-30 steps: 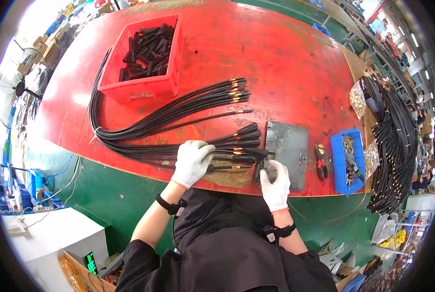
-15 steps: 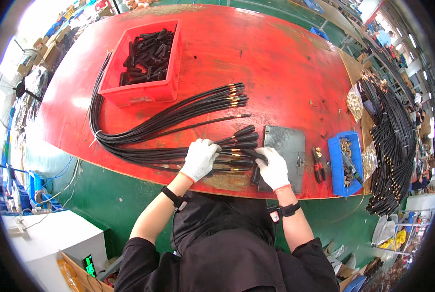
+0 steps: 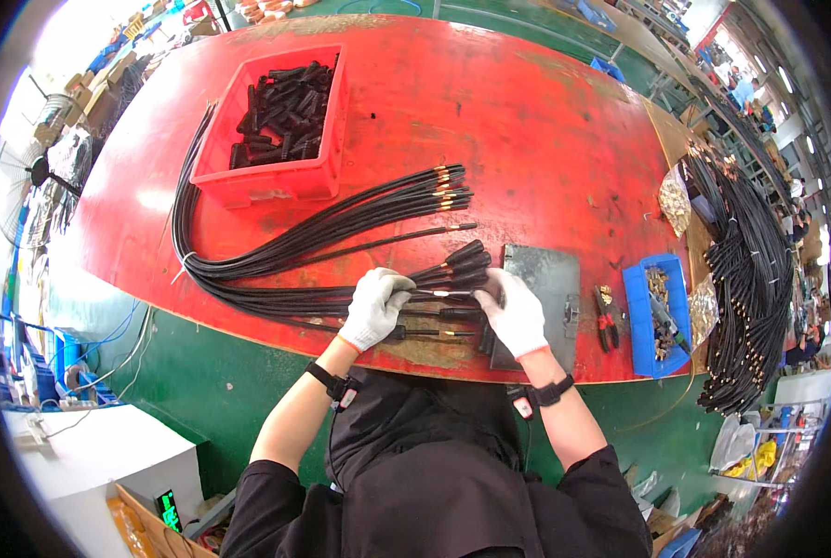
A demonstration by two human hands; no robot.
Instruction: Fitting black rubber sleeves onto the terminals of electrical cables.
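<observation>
Both my hands wear white gloves and work on a bundle of black cables [image 3: 276, 290] at the table's near edge. My left hand [image 3: 375, 309] is closed around one cable, fingers and thumb together. From it the cable runs right, showing a short bright section [image 3: 445, 294], to the fingertips of my right hand [image 3: 513, 312], which pinch its end. The right fingers partly hide that end. Just beyond, several cables end in thick black sleeves [image 3: 466, 262]. Below my hands lie more cables with brass-coloured tips [image 3: 454, 333]; a grey metal plate [image 3: 555, 279] is partly under my right hand.
A red bin [image 3: 266, 191] of black sleeves stands at the far left on the red table [image 3: 527, 139]. Right of the plate are red-handled pliers [image 3: 607, 321] and a blue bin [image 3: 640, 321] of small metal parts with a tool in it. A large cable bundle [image 3: 745, 279] hangs over the right edge.
My right hand has shifted slightly up and left, from a black sleeve to the cable end. A bright section now shows between my hands. My left hand has moved little.
</observation>
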